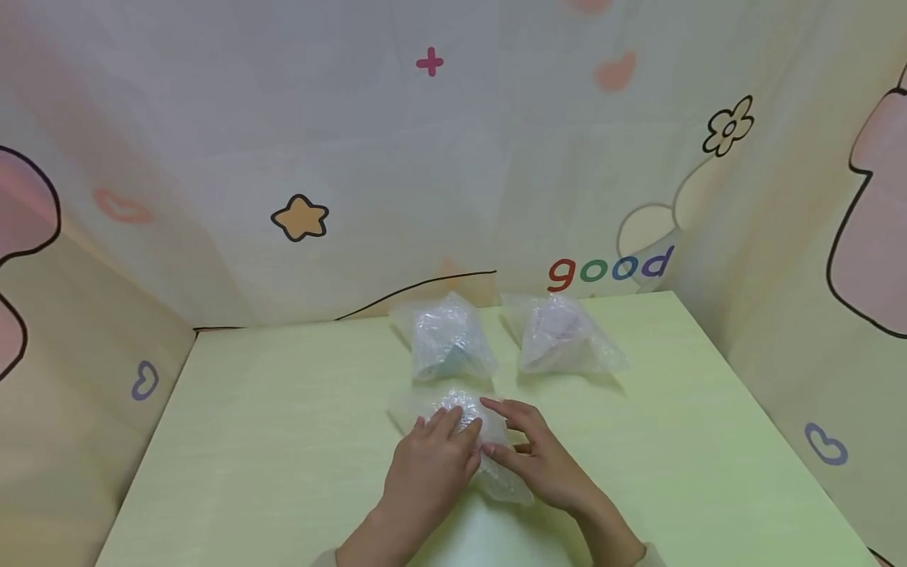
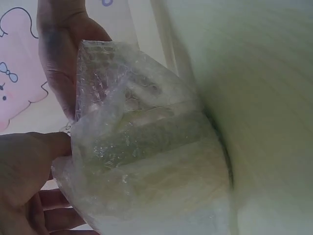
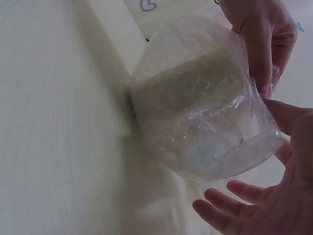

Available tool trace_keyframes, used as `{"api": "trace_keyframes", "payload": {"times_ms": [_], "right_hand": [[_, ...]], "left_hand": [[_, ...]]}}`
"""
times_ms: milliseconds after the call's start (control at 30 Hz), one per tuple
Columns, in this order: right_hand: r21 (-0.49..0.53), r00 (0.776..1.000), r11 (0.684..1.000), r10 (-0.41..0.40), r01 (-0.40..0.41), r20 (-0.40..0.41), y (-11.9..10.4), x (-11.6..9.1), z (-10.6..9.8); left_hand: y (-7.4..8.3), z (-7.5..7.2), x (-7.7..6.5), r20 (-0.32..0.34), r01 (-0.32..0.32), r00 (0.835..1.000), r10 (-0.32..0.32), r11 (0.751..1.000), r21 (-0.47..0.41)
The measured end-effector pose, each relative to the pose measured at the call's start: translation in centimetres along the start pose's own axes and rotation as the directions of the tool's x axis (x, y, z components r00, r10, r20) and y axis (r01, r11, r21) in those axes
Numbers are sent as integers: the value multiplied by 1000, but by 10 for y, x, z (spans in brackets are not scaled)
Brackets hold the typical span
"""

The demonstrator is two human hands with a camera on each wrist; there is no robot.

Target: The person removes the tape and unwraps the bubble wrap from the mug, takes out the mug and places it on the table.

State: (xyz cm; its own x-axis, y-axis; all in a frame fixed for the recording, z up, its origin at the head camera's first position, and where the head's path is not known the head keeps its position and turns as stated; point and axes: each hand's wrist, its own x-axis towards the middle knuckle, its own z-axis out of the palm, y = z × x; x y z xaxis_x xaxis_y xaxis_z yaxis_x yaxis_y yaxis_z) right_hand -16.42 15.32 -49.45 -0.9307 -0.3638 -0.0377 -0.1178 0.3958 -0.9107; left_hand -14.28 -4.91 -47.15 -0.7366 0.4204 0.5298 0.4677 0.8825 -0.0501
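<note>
A clear bubble-wrapped parcel [image 1: 503, 480] lies near the front middle of the table, its wrap flaring out at the corners. From above, my left hand [image 1: 432, 461] lies over its top and grips the wrap, fingers on one side and thumb on the other. My right hand [image 1: 546, 453] is at the parcel's right side. In the right wrist view the right thumb touches the wrap [image 3: 195, 122], while the other fingers [image 3: 230, 205] spread apart from it. A pale, block-like form shows faintly through the wrap [image 2: 151, 161] in the left wrist view.
Two more bubble-wrapped parcels stand behind: one [image 1: 453, 339] with a greenish patch inside, another [image 1: 563, 339] with a faint purplish tint to its right. The pale table [image 1: 269, 441] is bounded at back and sides by a printed cloth [image 1: 368, 173].
</note>
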Motion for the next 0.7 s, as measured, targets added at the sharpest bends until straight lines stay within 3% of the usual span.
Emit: {"api": "trace_keyframes", "payload": {"times_ms": [400,533,700], "right_hand": [[91,995,992,93,-90,-24,5,5,3],[62,993,994,96,-93,-61,5,7,1],[41,994,996,82,-79,-69,3,8,-1]], "left_hand": [[6,3,12,-70,19,997,-14,997,73],[5,4,16,-86,8,996,-1,997,77],[5,5,21,-58,-5,998,8,999,44]]}}
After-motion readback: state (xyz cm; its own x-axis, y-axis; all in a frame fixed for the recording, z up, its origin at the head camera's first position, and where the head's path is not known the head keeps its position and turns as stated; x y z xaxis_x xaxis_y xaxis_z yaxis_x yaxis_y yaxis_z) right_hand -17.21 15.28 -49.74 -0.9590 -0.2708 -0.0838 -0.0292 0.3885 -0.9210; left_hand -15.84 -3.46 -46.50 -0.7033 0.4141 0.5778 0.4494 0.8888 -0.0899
